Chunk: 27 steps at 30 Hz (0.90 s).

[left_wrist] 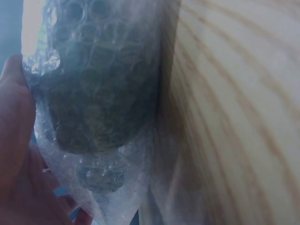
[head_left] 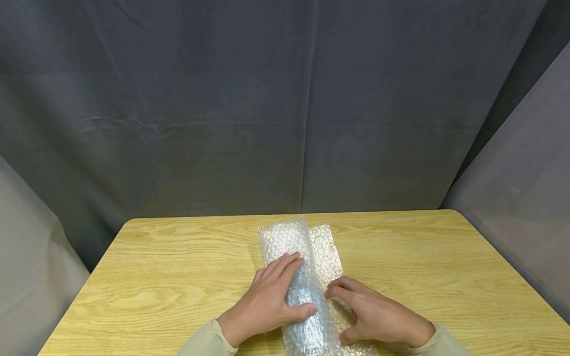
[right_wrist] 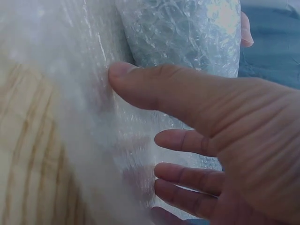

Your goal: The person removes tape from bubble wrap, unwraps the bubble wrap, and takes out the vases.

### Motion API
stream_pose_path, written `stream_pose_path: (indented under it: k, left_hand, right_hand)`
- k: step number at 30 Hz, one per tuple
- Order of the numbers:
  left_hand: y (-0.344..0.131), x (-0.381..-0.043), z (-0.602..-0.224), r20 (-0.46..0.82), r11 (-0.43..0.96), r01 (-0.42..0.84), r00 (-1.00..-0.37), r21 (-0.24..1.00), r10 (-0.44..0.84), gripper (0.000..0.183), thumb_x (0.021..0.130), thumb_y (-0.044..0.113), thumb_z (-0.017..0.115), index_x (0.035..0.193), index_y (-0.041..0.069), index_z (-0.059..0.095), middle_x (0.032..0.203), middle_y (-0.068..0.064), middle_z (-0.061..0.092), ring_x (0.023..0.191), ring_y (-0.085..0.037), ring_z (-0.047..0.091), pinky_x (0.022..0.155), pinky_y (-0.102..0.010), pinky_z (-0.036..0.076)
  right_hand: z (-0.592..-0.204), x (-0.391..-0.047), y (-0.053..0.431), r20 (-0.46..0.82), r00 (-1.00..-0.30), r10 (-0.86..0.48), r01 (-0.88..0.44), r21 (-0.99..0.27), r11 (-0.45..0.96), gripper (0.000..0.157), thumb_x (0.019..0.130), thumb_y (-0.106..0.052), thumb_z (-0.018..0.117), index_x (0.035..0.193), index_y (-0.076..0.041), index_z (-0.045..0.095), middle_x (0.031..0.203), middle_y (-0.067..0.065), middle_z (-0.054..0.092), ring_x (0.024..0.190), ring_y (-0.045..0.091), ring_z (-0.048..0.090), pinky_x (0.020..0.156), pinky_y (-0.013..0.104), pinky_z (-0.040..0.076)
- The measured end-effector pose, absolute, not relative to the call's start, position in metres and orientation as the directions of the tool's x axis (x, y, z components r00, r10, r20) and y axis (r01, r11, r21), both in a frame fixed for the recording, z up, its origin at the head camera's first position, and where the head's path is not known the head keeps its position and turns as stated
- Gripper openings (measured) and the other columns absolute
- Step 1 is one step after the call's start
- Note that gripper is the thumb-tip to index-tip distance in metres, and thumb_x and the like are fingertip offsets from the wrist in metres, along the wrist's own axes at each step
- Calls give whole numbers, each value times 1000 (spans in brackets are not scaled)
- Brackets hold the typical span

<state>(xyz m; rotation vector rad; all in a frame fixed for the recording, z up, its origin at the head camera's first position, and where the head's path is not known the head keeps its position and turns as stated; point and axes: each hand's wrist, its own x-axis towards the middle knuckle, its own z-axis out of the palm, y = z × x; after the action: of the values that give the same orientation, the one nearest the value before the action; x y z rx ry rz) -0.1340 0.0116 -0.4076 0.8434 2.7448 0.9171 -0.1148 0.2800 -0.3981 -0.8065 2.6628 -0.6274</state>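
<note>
A roll of clear bubble wrap (head_left: 307,329) lies lengthwise near the table's middle, with a bluish rounded object (left_wrist: 96,108) inside it. The wrapping blurs that object's exact kind. My left hand (head_left: 273,301) rests on top of the roll, its fingers extended along it and its thumb lying across. To the right, a flat loose flap of the wrap (head_left: 325,252) spreads out from under the roll. Over this flap is my right hand (head_left: 378,314), thumb and fingers spread apart, fingertips (right_wrist: 168,140) at the plastic close beside the roll.
The wood-grain table (head_left: 178,267) has rounded far corners. Behind it hangs a dark grey curtain (head_left: 222,123), and lighter cloth panels (head_left: 525,198) stand at both sides. The wrap's far end reaches close to the table's back edge.
</note>
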Motion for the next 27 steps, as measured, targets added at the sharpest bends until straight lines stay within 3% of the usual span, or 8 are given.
stream_pose_path:
  k: [8, 27]
  left_hand:
    - [11, -135, -407, 45, 650, 460, -834, 605, 549, 95, 88, 77, 58, 163, 24, 31, 173, 8, 24, 162, -24, 21, 122, -61, 29]
    - [9, -138, -410, 58, 602, 477, -812, 640, 581, 94, 89, 74, 60, 164, 27, 28, 173, 10, 22, 163, -24, 19, 124, -61, 27]
  right_hand:
    - [-399, -114, 281, -138, -798, -586, -465, -478, 745, 71, 75, -42, 91, 136, -28, 58, 136, -13, 52, 123, 10, 54, 97, 26, 54]
    - [-399, -114, 281, -126, -798, -589, -491, -430, 757, 77, 74, -61, 85, 137, -26, 59, 137, -11, 54, 122, 13, 56, 96, 31, 56]
